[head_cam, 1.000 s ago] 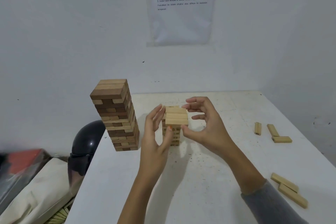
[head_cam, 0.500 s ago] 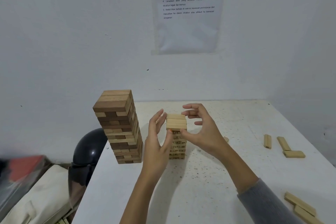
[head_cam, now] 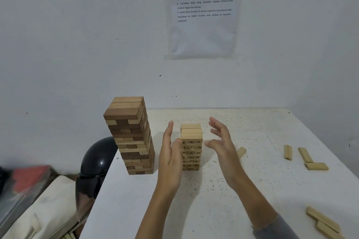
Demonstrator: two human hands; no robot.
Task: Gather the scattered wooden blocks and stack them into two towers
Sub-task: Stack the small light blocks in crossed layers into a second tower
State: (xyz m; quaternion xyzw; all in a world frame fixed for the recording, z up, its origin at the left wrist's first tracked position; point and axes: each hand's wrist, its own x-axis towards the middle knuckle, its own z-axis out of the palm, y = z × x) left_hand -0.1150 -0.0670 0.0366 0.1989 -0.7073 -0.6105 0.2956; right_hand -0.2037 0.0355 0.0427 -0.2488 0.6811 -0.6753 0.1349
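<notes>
Two towers stand on the white table [head_cam: 194,209]. The tall brown-and-tan tower [head_cam: 130,136] is at the left edge. The shorter pale tower [head_cam: 191,147], with numbers printed on its blocks, stands right of it. My left hand [head_cam: 171,153] is upright and open beside the pale tower's left side, thumb near its upper layers. My right hand [head_cam: 221,141] is open with spread fingers, a little apart from the tower's right side. Loose pale blocks lie to the right: one [head_cam: 241,151] behind my right hand, three [head_cam: 303,156] farther right, two [head_cam: 324,223] at the near right edge.
A black helmet [head_cam: 99,161] and a cream bag [head_cam: 48,205] sit off the table's left edge. A white wall with a printed instruction sheet [head_cam: 204,11] stands behind the table. Another wall closes the right side.
Both hands held the pale tower's top layer between their fingers; now they have let go and drawn apart to either side of it. The camera view tilted up slightly.
</notes>
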